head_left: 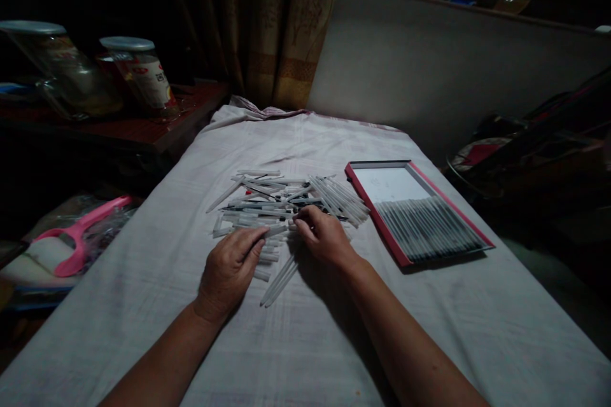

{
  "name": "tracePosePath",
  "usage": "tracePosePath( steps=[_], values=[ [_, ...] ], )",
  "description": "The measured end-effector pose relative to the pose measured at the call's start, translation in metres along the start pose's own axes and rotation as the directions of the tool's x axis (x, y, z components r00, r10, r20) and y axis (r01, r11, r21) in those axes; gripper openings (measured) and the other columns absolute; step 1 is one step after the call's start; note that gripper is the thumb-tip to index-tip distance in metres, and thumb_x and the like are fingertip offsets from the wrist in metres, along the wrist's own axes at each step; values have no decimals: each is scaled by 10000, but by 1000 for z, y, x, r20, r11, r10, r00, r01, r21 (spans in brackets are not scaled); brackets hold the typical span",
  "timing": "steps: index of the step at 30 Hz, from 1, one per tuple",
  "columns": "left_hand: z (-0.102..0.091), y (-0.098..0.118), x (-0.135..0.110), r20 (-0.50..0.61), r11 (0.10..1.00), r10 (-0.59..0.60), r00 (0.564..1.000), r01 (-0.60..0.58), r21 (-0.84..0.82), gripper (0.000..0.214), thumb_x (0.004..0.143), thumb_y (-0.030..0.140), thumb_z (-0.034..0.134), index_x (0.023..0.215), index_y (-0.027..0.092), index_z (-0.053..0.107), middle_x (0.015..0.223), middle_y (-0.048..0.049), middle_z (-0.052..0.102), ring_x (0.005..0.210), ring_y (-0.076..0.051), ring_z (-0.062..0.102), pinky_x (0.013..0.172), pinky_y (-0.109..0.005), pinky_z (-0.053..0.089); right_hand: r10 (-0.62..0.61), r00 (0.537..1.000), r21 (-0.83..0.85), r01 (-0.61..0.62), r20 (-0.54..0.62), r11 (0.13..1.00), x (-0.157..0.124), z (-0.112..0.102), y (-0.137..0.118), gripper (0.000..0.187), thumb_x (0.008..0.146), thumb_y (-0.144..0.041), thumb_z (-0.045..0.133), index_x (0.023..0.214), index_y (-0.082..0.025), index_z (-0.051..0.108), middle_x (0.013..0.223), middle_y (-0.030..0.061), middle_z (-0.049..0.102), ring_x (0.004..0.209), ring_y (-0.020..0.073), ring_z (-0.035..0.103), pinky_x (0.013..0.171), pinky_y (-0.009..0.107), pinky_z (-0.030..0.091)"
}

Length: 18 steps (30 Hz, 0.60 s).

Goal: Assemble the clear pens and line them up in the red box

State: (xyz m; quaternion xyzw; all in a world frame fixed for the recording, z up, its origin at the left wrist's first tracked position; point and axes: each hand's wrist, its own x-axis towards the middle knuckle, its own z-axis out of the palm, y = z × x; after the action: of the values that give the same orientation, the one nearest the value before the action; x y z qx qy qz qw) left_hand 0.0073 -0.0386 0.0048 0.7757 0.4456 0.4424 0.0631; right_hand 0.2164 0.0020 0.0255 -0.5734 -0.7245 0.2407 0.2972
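A loose pile of pale translucent tubes [337, 200] and thin dark sticks [258, 205] lies on the cloth before me. My left hand [231, 270] is closed at the pile's near left, with a pale translucent tube [275, 229] pinched between thumb and fingers, pointing right. Bent over the pile's near right is my right hand [324, 235]; its fingers are pinched together, and what is in them is too small to tell. Two long slim tubes [279, 281] lie slanted between my hands. To the right, a flat red-edged box [377, 222] holds a tight row of dark-filled tubes [424, 229].
A pale checked cloth [267, 356] covers the table. At the left, lidded jars [147, 79] and a glass jug [71, 79] stand on a dark red cabinet [157, 130]. Below are a pink-handled object [79, 235] and plastic bags. A curtain [286, 25] hangs behind.
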Motion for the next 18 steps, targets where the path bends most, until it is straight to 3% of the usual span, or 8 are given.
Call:
tracePosePath(
  steps=[3, 5, 7, 11, 14, 18],
  values=[
    [-2, 4, 0, 32, 999, 35, 999, -37, 39, 234, 959, 218, 543, 1165, 217, 653, 1010, -65, 739, 920, -195, 695, 817, -330, 555, 95, 995, 430, -72, -32, 900, -22, -1, 8, 101, 866, -281, 548, 851, -208, 616, 773, 22, 701, 641, 150, 636, 609, 270, 496],
    [-3, 8, -1, 63, 997, 56, 996, -60, 56, 242, 961, 227, 537, 1172, 223, 654, 1005, -66, 739, 911, -202, 696, 795, -333, 553, 148, 988, 555, -101, -39, 825, -38, -1, 10, 123, 842, -319, 580, 832, -211, 637, 727, 13, 681, 636, 151, 626, 596, 271, 502],
    [-2, 11, -2, 90, 994, 84, 992, -90, 66, 246, 961, 230, 534, 1176, 227, 654, 1000, -65, 740, 906, -206, 696, 784, -335, 550, 171, 985, 593, -116, -36, 797, -52, 0, 10, 143, 821, -331, 615, 865, -214, 684, 744, 20, 687, 685, 167, 637, 634, 293, 521],
    [-1, 15, -3, 134, 987, 123, 983, -136, 91, 235, 964, 242, 529, 1162, 228, 654, 985, -62, 740, 889, -211, 694, 757, -338, 541, 145, 988, 567, -85, -60, 819, -62, 1, 7, 185, 815, -313, 606, 915, -221, 732, 896, 58, 720, 857, 209, 661, 784, 349, 530],
    [0, 15, -3, 152, 982, 136, 979, -154, 113, 226, 973, 251, 514, 1152, 226, 650, 978, -63, 737, 868, -211, 689, 726, -338, 528, 150, 988, 597, -101, -33, 796, -61, 2, 7, 218, 806, -306, 606, 981, -224, 706, 856, 40, 695, 786, 182, 644, 702, 299, 522],
    [2, 14, -3, 168, 977, 151, 974, -173, 127, 225, 977, 243, 508, 1160, 214, 637, 989, -69, 731, 883, -217, 679, 736, -349, 521, 165, 986, 644, -136, 15, 753, -60, 3, 6, 163, 786, -294, 634, 920, -210, 674, 777, 11, 657, 682, 145, 599, 625, 256, 490]
  ],
)
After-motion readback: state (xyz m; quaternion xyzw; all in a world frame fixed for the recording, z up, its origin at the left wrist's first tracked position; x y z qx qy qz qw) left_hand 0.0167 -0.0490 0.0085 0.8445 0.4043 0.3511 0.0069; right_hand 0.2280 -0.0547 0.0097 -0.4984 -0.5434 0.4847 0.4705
